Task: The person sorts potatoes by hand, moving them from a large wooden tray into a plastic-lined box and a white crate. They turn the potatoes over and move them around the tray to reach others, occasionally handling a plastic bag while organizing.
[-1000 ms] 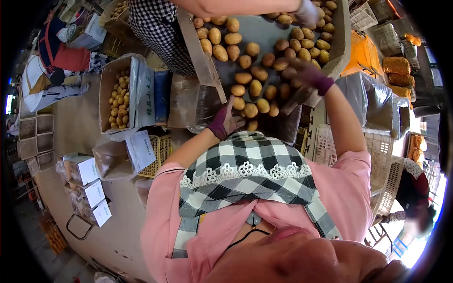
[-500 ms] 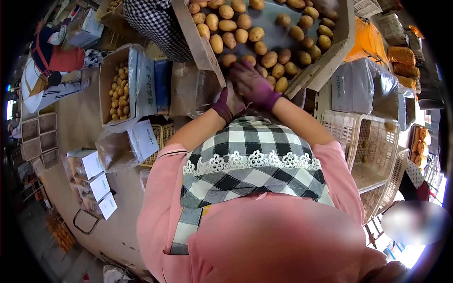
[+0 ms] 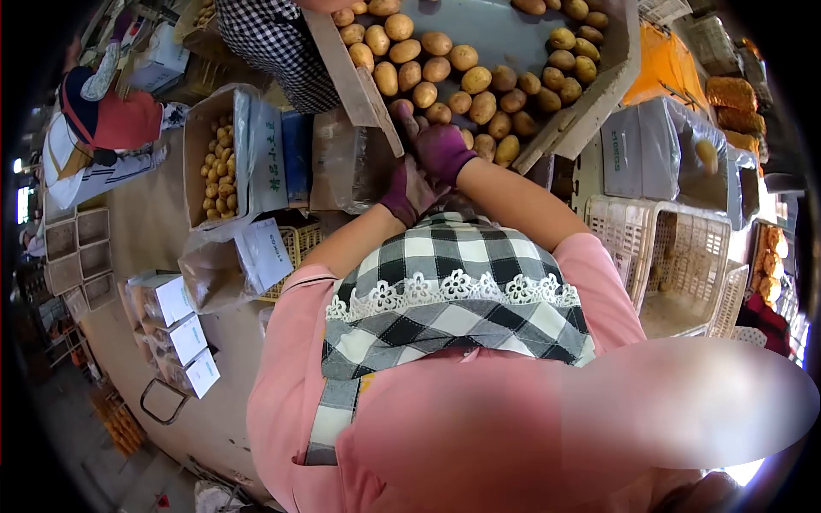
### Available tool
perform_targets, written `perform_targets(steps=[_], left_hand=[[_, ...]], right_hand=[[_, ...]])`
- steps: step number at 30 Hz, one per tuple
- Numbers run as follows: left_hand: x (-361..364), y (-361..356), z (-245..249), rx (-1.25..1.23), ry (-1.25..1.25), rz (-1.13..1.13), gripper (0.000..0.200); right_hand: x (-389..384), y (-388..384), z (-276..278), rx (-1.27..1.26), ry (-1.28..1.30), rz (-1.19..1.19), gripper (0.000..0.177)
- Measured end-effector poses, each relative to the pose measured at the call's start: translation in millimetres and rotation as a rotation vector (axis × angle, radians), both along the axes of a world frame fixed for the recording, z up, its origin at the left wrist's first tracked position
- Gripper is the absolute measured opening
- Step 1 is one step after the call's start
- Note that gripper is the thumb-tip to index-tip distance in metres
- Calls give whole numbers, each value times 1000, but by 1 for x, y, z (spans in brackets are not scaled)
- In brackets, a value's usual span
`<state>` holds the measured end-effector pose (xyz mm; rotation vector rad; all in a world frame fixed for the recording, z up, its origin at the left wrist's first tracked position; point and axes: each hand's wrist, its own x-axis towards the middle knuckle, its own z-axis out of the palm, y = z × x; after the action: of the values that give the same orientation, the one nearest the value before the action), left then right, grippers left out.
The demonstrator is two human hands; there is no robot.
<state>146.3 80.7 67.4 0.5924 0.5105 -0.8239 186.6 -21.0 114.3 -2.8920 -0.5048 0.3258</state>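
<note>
Both my hands wear purple gloves and meet at the narrow mouth of a sloping wooden-sided tray (image 3: 487, 30) that holds many potatoes (image 3: 481, 109). My right hand (image 3: 438, 147) is on top, one finger stretched toward a potato (image 3: 400, 108) at the left of the mouth. Just below it, close against the checked apron (image 3: 453, 256), is my left hand (image 3: 412, 190). The right hand overlaps its fingers, so they are mostly hidden.
At left stands a carton of potatoes (image 3: 220, 175); a plastic-lined carton (image 3: 629, 154) stands at right, a potato (image 3: 706, 156) in front of its lining. Stacked crates (image 3: 680, 265) are below. A person in checked cloth (image 3: 278, 51) is beside the tray; another person (image 3: 107, 120) is far left.
My right hand has drawn back from lying spread over the potatoes to beside my left hand. Potatoes in the tray have shifted, leaving more bare surface at the top.
</note>
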Motion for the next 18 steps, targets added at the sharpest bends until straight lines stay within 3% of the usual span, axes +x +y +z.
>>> perform_targets(steps=[2,4,5,6,7,8,10,11,12,14,15,18], left_hand=[[2,-5,11,-56,64,21,69],[3,-8,12,-141,117,34,75],[4,-7,10,-189,136,-8,84],[4,-6,-1,-183,52,-95,88],[7,-7,2,-199,84,-91,90],[9,-10,6,-216,121,-90,92],[17,-17,-4,-196,140,-89,98],[17,-20,-8,-186,150,-86,101],[17,-20,-8,-205,133,-116,103],[19,-15,-7,-232,99,-178,105],[17,-14,-5,-230,111,-170,105],[17,-17,1,-210,113,-144,104]], right_hand=[[5,-11,38,75,208,-57,75],[-16,-55,28,384,-217,-150,63],[-35,-79,75,486,-222,-264,52],[-51,-126,70,689,-335,-344,47],[-78,-161,98,844,-390,-508,45],[-109,-231,86,423,-701,-718,40],[-171,-332,111,116,-1076,-839,39],[-220,-382,118,-313,-729,-1162,47],[-245,-401,114,-646,-642,-1442,55],[-232,-373,114,-615,-1016,-1143,49],[-194,-331,120,-115,-1005,-897,45],[-84,-197,98,446,-624,-608,39]])
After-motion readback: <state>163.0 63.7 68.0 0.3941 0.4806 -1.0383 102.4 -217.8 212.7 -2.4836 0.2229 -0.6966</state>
